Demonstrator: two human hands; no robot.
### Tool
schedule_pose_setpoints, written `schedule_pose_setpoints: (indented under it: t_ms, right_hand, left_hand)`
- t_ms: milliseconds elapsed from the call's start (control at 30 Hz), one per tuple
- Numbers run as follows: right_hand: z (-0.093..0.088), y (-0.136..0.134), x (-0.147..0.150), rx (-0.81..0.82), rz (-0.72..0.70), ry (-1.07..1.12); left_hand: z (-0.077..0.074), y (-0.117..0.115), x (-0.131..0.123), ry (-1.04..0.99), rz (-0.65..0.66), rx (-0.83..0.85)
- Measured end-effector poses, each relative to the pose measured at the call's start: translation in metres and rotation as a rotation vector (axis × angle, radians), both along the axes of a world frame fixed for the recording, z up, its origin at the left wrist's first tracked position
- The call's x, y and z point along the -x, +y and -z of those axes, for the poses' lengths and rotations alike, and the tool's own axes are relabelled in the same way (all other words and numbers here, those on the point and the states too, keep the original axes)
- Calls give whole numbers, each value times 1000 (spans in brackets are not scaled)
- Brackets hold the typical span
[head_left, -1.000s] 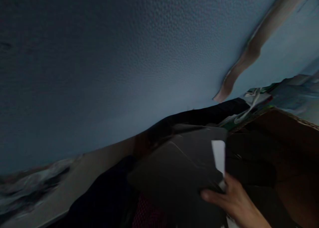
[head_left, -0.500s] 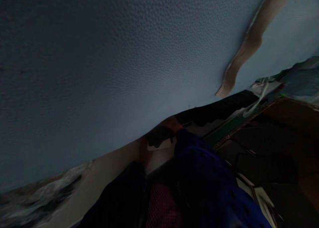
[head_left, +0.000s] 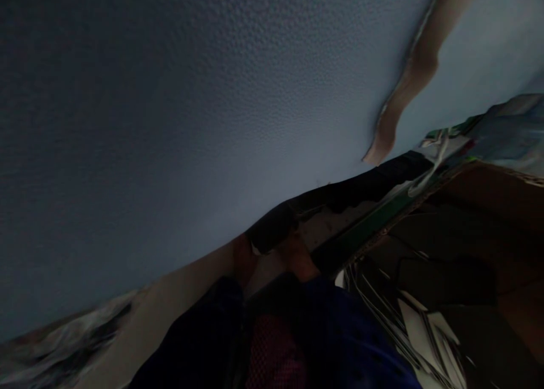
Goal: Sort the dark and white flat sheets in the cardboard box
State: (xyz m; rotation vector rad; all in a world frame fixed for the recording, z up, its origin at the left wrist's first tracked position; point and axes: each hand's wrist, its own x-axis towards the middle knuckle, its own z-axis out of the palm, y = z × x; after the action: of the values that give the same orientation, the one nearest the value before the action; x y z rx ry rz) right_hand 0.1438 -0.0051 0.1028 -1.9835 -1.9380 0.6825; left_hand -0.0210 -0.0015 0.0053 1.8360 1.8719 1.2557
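- Low in the middle of the frame, the right hand (head_left: 300, 259) is reaching out of a blue sleeve (head_left: 348, 338) towards a dark rounded object (head_left: 272, 230) that is sitting at the foot of the wall (head_left: 170, 122).
- The hand is lying just below and beside that dark object, seemingly touching it. The frame is too dim and smeared to show whether the fingers are closing on it or lying loose, so I cannot tell the grip.
- The left hand is not showing anywhere in the frame.
- One second ago the same hand was holding a flat dark sheet with a white label, lower right of centre. That sheet is no longer showing, and the hand is now sitting further in, close to the wall.
- Half a second ago the sleeve was stretching higher up the frame. Now it is lying lower, so the arm appears to be drawing back a little.
- Right of the hand, a green strip (head_left: 369, 224) is running diagonally up towards a cardboard box (head_left: 488, 190), and pale papers (head_left: 425, 326) are lying in the lower right.
- At the bottom edge, a red-patterned cloth (head_left: 272, 355) is showing beside the sleeve.
- Across the upper right, a peeled patch (head_left: 408, 83) is marking the blue textured wall.
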Motion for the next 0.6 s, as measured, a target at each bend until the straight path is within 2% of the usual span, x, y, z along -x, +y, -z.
schedule_pose_setpoints:
  t_ms: [200,400,500,600]
  right_hand:
    - [8,20,8,-32,56,7]
    - [4,22,7,-20,158,8]
    - [2,18,5,-45,147,25]
    - [3,15,5,-74,94,63]
  left_hand:
    - [11,9,-1,23,-17,-55]
    - [8,6,-2,71,55,-56]
    - [10,7,-1,63,58,-54]
    - [14,7,0,48,5,-62]
